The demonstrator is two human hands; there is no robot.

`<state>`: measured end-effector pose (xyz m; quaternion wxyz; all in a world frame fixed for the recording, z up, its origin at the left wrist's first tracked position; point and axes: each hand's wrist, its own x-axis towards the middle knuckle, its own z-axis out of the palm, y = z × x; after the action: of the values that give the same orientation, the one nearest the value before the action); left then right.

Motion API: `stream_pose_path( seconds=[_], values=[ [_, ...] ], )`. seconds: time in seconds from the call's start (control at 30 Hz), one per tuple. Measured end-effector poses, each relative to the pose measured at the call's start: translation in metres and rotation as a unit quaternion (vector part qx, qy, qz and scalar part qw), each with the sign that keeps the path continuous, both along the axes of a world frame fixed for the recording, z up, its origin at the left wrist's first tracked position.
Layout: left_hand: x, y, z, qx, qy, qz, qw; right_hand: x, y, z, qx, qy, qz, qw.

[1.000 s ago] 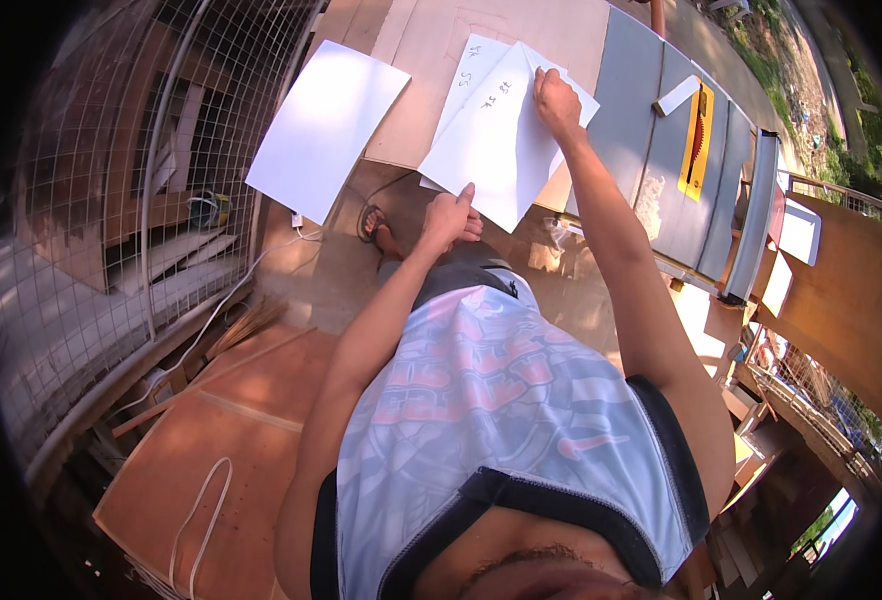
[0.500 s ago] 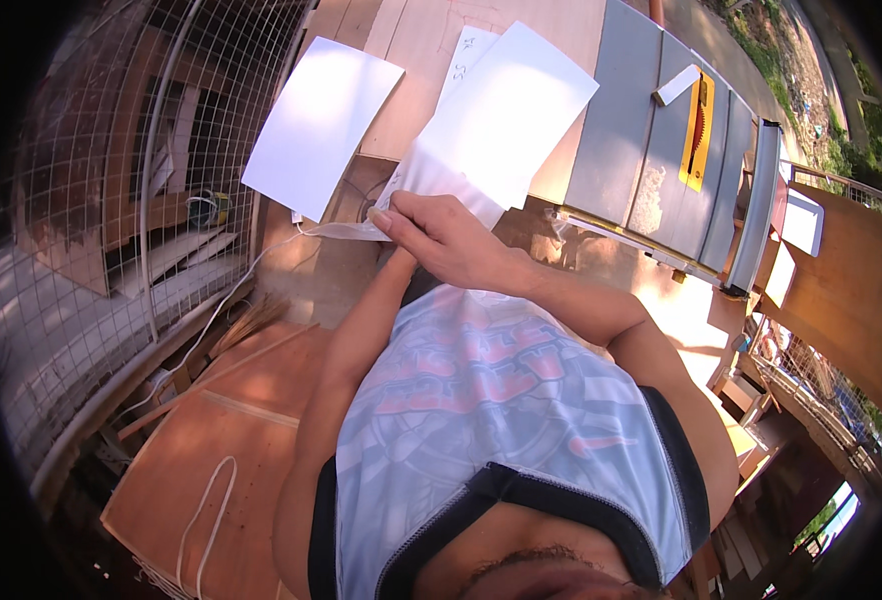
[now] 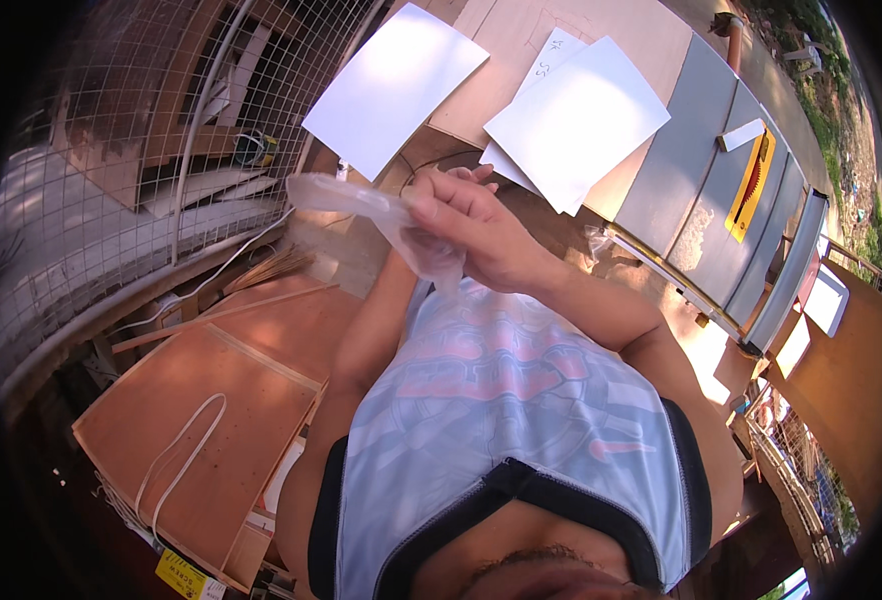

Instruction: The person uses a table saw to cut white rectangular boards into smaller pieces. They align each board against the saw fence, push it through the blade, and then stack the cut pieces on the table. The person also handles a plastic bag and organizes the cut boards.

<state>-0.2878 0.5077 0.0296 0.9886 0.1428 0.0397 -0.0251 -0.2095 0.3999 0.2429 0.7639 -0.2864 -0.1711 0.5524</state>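
My right hand (image 3: 476, 228) is closed around a crumpled piece of clear plastic film (image 3: 361, 205). One end of the film sticks out to the left, and a loose fold hangs below the fingers. Behind it, my left hand (image 3: 479, 176) is mostly hidden; its fingertips show, loosely stretched out, with nothing visible in them. Beyond my hands, a white rectangular panel (image 3: 581, 120) lies over another white sheet with handwriting (image 3: 553, 58) on the wooden tabletop (image 3: 471, 95). A separate white panel (image 3: 396, 85) rests at the left, jutting past the table edge.
On the right stands a grey table saw (image 3: 681, 150) with a yellow insert (image 3: 751, 185) around its blade. A wire mesh fence (image 3: 176, 130) runs along the left. Below it are a brown wooden board (image 3: 191, 420) with a white cord (image 3: 186, 450) and a straw broom (image 3: 266, 268).
The plastic film has come away from the white panel and now hangs bunched in my right hand. My left fingertips have come into sight behind it. The whole view has shifted.
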Motion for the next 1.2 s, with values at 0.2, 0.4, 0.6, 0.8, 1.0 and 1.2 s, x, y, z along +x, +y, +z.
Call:
stream_pose_path(
  seconds=[0.2,0.4,0.6,0.8,1.0,1.2],
  values=[
    [-0.073,0.049,0.053,-0.093,0.088,0.155,0.979,0.067,-0.020,-0.012,-0.046,0.167,-0.224,0.959],
    [-0.092,0.054,0.136,0.167,0.122,0.192,0.959,0.066,-0.024,-0.032,-0.102,0.220,-0.239,0.940],
    [-0.116,0.080,0.134,0.451,0.270,0.262,0.809,0.053,-0.024,-0.110,-0.309,-0.112,-0.196,0.924],
    [-0.266,0.169,0.024,0.619,0.430,0.163,0.636,0.032,-0.052,-0.151,-0.375,-0.269,-0.076,0.884],
    [-0.353,0.184,-0.013,0.733,0.622,0.047,0.271,0.112,-0.127,-0.164,-0.510,-0.304,-0.264,0.760],
    [-0.401,0.190,-0.064,0.647,0.701,0.115,0.277,0.245,-0.199,-0.208,-0.602,-0.517,-0.352,0.497]
  ],
)
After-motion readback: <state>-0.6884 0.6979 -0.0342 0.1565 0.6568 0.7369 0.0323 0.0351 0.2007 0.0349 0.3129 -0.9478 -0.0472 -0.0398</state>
